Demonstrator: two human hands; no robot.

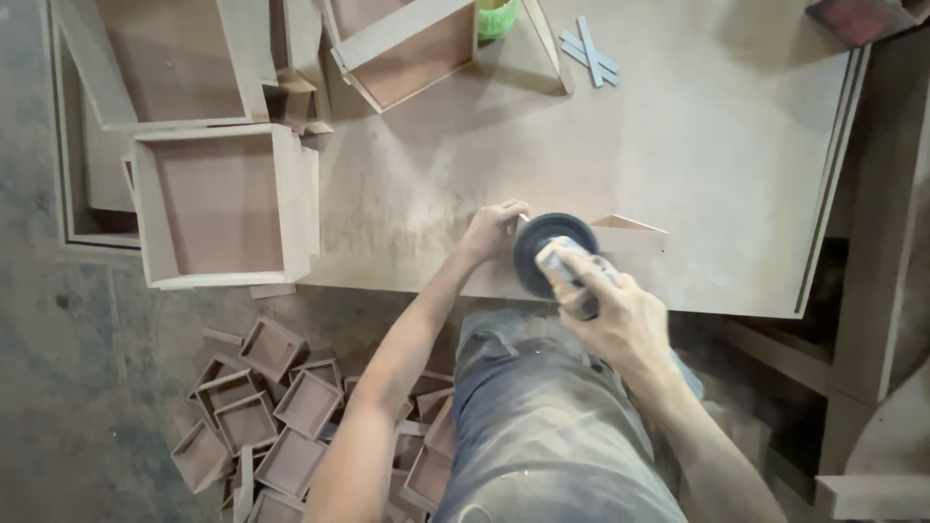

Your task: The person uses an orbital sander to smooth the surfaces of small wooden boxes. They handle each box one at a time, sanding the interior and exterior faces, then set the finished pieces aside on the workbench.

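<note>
My right hand (620,315) grips a hand-held disc sander (552,254) with a dark round pad, held at the near edge of the workbench. The pad faces a small open wooden box (635,230) that sits at the bench edge. My left hand (492,230) presses on the left end of this box, fingers curled over its top. The box is partly hidden behind the sander pad and my hands.
The workbench (620,145) is a dusty brown board. Larger wooden boxes (225,203) stand at its left, another box (407,48) at the back, grey strips (589,53) and a green cup (496,17) beyond. Several small wooden trays (281,416) lie piled on the floor.
</note>
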